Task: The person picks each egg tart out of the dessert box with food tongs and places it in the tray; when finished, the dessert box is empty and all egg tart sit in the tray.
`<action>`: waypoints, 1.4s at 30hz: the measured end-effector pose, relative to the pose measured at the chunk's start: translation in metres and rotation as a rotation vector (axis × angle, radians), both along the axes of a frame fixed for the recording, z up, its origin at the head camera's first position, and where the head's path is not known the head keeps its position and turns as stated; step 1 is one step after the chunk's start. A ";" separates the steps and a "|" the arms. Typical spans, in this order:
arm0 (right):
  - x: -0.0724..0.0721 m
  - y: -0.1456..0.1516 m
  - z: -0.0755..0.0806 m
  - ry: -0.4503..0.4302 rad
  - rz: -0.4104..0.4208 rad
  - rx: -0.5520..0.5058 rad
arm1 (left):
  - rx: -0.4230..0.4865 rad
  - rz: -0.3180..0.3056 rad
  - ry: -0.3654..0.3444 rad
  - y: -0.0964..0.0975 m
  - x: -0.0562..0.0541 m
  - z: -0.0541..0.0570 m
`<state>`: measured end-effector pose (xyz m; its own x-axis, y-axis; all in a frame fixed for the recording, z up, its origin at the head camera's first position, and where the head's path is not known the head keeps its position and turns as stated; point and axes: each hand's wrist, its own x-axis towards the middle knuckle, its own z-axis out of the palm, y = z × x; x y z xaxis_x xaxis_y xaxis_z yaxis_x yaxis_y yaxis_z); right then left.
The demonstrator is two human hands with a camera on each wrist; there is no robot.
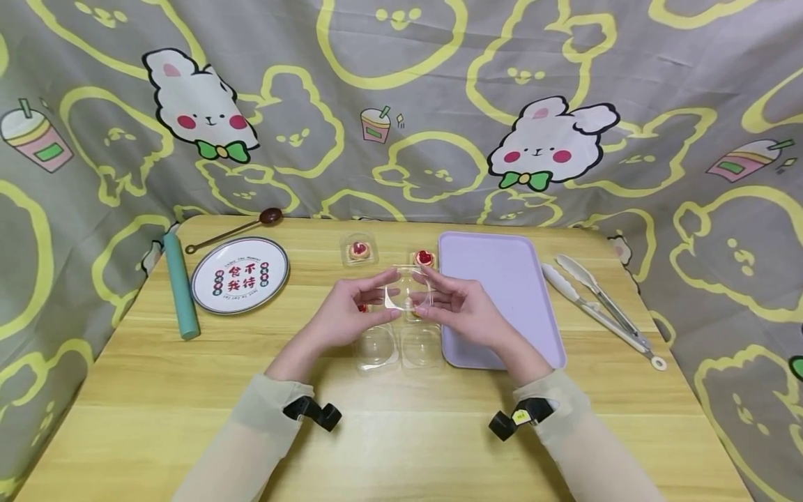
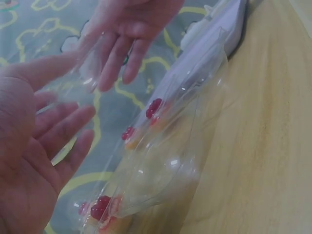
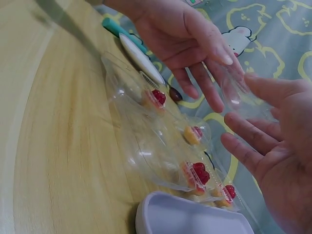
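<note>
My left hand (image 1: 351, 310) and right hand (image 1: 464, 310) hold a clear domed plastic piece (image 1: 408, 287) between them, thumbs and fingers pinching its opposite sides. It is raised above the table. Beyond it stand small tarts with red toppings in clear boxes, one at the back left (image 1: 360, 249) and one at the back right (image 1: 424, 259). Nearer, two clear plastic lids (image 1: 376, 345) lie folded open on the table. Beside them, tarts (image 3: 197, 173) show in the right wrist view; in the head view my hands partly hide them.
A lilac tray (image 1: 502, 300) lies just right of the boxes, with metal tongs (image 1: 602, 307) farther right. On the left are a white plate (image 1: 240, 300) with red lettering, a teal rolling pin (image 1: 180, 286) and a brown long-handled spoon (image 1: 270, 217). A patterned curtain (image 1: 401, 104) hangs behind the table.
</note>
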<state>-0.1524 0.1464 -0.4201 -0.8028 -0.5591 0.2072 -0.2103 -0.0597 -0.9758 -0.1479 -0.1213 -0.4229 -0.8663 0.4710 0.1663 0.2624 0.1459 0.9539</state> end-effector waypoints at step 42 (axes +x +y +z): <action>0.004 -0.091 0.000 0.117 0.111 0.326 | -0.250 0.115 -0.007 -0.109 0.037 -0.003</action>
<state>-0.1486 0.0559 -0.4200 -0.7148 -0.6934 0.0909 -0.3318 0.2220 -0.9168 -0.1112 -0.2308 -0.4260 -0.9171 0.3954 0.0509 0.2240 0.4054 0.8863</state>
